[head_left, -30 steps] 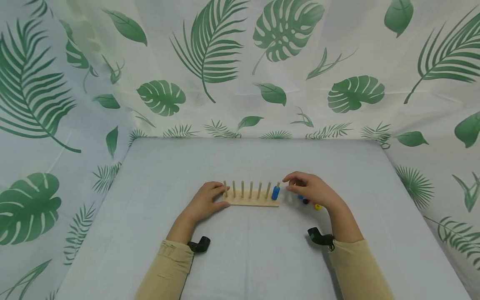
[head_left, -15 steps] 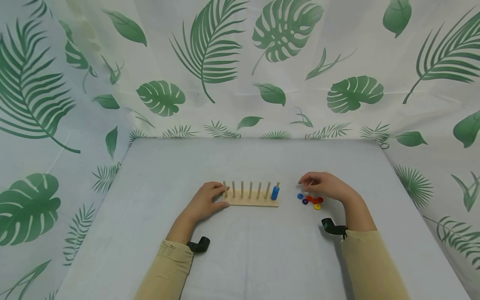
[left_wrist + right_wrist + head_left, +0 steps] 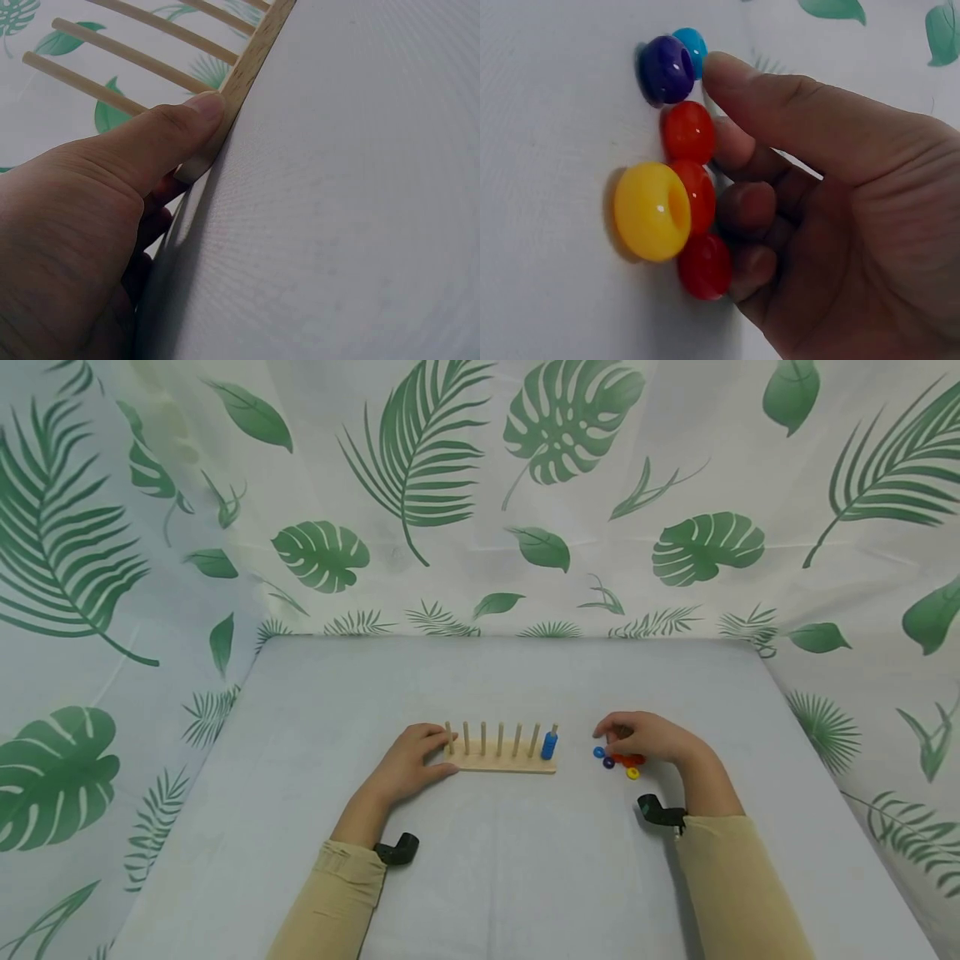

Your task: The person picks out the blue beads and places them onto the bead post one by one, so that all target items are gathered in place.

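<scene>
My left hand [image 3: 408,764] grips the left end of a wooden peg board [image 3: 502,767]. In the left wrist view the thumb [image 3: 202,109] lies on the edge of its base, with the other fingers curled behind. Blue beads [image 3: 549,746] are stacked on the rightmost peg; the other pegs are bare. My right hand [image 3: 648,737] hovers low over loose beads right of the board, thumb and fingers apart and loosely bent. In the right wrist view its thumb tip is right at a light blue bead [image 3: 693,51], partly hidden behind a purple bead [image 3: 667,69].
Below those lie red beads [image 3: 690,133] in a row close to my right fingers, and a yellow bead [image 3: 651,212] beside them. A white cloth [image 3: 495,860] covers the table. A leaf-print curtain [image 3: 450,585] stands behind it and along both sides.
My right hand has moved away from the filled peg, right to the loose beads, then lowered over them. My left hand has stayed on the peg board.
</scene>
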`<action>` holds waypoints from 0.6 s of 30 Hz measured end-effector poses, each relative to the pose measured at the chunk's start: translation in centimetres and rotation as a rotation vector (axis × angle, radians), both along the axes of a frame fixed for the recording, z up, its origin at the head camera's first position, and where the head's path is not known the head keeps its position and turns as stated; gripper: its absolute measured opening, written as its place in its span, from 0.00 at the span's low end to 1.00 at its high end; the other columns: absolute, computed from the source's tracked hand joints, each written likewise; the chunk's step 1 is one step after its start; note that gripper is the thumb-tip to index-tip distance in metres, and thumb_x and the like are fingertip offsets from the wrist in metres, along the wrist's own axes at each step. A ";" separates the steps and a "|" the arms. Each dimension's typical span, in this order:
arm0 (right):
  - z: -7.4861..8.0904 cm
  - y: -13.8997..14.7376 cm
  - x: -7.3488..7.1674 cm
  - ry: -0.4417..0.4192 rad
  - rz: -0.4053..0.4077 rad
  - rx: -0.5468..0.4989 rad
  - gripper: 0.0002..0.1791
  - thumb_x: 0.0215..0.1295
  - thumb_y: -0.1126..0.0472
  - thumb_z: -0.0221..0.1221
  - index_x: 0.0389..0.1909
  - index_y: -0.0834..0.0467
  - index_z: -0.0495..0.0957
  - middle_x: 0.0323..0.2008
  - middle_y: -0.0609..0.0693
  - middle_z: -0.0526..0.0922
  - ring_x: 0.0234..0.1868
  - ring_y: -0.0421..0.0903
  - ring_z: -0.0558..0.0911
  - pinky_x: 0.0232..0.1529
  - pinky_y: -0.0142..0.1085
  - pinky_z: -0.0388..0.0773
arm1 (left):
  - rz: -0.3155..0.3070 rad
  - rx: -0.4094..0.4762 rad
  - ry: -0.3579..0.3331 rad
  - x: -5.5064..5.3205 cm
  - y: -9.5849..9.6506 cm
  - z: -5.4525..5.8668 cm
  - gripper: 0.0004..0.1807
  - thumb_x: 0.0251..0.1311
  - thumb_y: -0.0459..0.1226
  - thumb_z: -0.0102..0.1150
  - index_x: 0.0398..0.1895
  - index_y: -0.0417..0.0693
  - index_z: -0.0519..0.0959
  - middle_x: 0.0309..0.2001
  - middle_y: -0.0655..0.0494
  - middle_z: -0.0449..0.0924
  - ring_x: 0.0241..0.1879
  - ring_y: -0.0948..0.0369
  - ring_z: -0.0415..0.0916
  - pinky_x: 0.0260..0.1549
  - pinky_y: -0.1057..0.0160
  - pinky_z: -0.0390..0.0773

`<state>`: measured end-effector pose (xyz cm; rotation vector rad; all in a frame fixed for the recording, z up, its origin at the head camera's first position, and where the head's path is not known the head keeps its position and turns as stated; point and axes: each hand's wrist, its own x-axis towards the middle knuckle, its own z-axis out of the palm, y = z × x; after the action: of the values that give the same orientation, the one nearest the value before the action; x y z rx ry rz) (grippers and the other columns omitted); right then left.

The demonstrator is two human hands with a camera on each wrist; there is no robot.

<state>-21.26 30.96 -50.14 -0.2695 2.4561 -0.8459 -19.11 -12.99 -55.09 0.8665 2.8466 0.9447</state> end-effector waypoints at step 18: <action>-0.2 -0.6 -0.3 -0.006 -0.026 0.015 0.15 0.63 0.50 0.66 0.49 0.49 0.78 0.31 0.51 0.71 0.34 0.48 0.73 0.33 0.37 0.68 | -0.007 -0.007 0.005 -0.1 0.0 -0.1 0.32 0.58 0.50 0.68 0.66 0.54 0.75 0.61 0.49 0.74 0.66 0.50 0.67 0.68 0.49 0.67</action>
<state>-21.58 30.39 -50.34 -0.2294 2.4648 -0.8382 -19.21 -12.99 -55.14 0.8789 2.8475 0.9320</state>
